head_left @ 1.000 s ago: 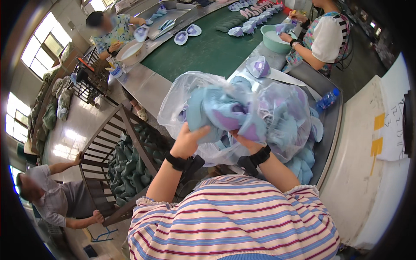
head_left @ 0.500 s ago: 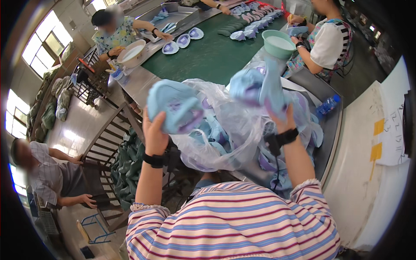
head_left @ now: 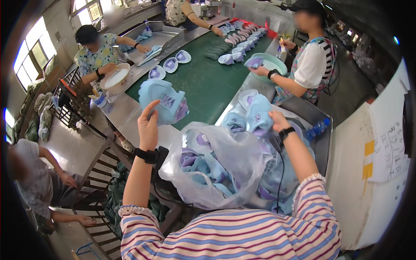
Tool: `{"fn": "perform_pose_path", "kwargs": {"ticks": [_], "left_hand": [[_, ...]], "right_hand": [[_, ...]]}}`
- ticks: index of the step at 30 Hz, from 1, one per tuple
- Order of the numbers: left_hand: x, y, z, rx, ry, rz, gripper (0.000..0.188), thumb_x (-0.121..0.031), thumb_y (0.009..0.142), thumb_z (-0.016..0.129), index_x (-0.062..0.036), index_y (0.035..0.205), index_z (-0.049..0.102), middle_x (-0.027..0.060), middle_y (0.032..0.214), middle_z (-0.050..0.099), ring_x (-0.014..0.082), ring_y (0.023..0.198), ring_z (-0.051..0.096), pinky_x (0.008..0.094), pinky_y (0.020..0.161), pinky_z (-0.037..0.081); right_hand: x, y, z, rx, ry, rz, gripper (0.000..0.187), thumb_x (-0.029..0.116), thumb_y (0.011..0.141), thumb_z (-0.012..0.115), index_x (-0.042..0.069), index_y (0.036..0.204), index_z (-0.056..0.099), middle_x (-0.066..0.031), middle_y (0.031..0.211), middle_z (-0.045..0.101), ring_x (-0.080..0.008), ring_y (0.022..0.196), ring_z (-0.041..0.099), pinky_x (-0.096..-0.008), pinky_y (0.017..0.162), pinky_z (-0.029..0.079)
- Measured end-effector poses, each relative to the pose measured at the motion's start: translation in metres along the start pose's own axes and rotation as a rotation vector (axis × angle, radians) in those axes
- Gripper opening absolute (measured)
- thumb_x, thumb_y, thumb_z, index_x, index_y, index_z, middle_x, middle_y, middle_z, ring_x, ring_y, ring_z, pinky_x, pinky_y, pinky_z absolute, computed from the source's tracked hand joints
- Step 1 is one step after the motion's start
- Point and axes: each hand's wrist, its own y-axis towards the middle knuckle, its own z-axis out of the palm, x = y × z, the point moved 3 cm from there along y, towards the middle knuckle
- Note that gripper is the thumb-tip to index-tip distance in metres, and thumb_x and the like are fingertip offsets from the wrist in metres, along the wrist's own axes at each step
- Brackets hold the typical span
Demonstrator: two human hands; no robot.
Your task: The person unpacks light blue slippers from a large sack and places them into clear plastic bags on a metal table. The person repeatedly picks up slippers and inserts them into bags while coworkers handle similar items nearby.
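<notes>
My left hand [head_left: 148, 127] is closed on the near edge of a light blue shoe upper [head_left: 152, 92] with purple inside, raised over the near left edge of the green belt. A second light blue shoe upper [head_left: 259, 113] is gripped at its right side by my right hand [head_left: 279, 121], beside another blue piece [head_left: 234, 123]. Between my forearms, a clear plastic bag [head_left: 232, 149] lies open with several blue and purple uppers [head_left: 208, 167] inside. More pieces are heaped to its right, partly under the plastic and my right arm.
Ahead runs a green belt [head_left: 197, 93] bearing rows of uppers [head_left: 237, 55]. Co-workers sit at both sides with basins, one pinkish [head_left: 117, 82], one green [head_left: 277, 67]. A blue-capped bottle [head_left: 318, 128] lies right. A wooden chair [head_left: 97, 173] and another person are at left.
My view has tilted up. My left hand has moved left and forward with its upper; my right hand has lowered its upper beside the bag. The right co-worker now holds a piece over the basin.
</notes>
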Motion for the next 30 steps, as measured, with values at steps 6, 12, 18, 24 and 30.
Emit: {"fn": "perform_pose_path", "kwargs": {"ticks": [6,12,18,24,30], "left_hand": [[0.042,0.04,0.016,0.275,-0.029,-0.137,0.036,-0.004,0.09,0.051,0.0005,0.125,0.057,0.0076,0.125,0.058,0.0135,0.115,0.05,0.0269,0.098,0.036],[0.072,0.044,0.042,0.426,0.005,-0.208,0.038,-0.009,0.092,0.052,0.0008,0.129,0.053,0.0082,0.128,0.055,0.0149,0.119,0.048,0.0285,0.101,0.036],[0.092,0.045,0.063,0.567,0.192,-0.261,0.041,-0.024,0.096,0.053,-0.003,0.131,0.052,0.0099,0.125,0.056,0.0159,0.113,0.05,0.0278,0.098,0.037],[0.08,-0.005,0.111,0.499,-0.175,-0.52,0.032,-0.019,0.088,0.066,0.0029,0.11,0.061,0.0048,0.101,0.065,0.0104,0.088,0.06,0.0263,0.079,0.049],[0.137,0.046,-0.007,-0.386,-0.459,-0.212,0.035,-0.014,0.086,0.067,0.002,0.115,0.056,0.0083,0.107,0.063,0.0177,0.094,0.06,0.0309,0.083,0.048]], "right_hand": [[0.056,-0.038,0.065,0.243,0.087,0.032,0.034,0.015,0.099,0.04,-0.001,0.127,0.047,-0.0132,0.117,0.06,-0.0273,0.106,0.06,-0.0462,0.092,0.048],[0.061,-0.039,0.077,0.032,-0.001,0.051,0.026,0.016,0.099,0.042,0.002,0.118,0.053,-0.0086,0.109,0.062,-0.0208,0.097,0.061,-0.0372,0.088,0.049],[0.051,-0.05,0.109,0.247,0.075,0.019,0.027,0.022,0.098,0.049,0.001,0.114,0.055,-0.0062,0.104,0.064,-0.0151,0.093,0.062,-0.031,0.085,0.05],[0.017,-0.068,0.174,0.258,-0.097,-0.033,0.029,0.018,0.095,0.053,-0.003,0.115,0.054,-0.0048,0.099,0.062,-0.0103,0.085,0.056,-0.0256,0.073,0.046],[-0.007,-0.131,0.189,0.631,-1.153,-0.928,0.053,0.037,0.084,0.066,0.003,0.122,0.051,-0.0171,0.123,0.053,-0.0342,0.116,0.051,-0.0392,0.091,0.045]]}}
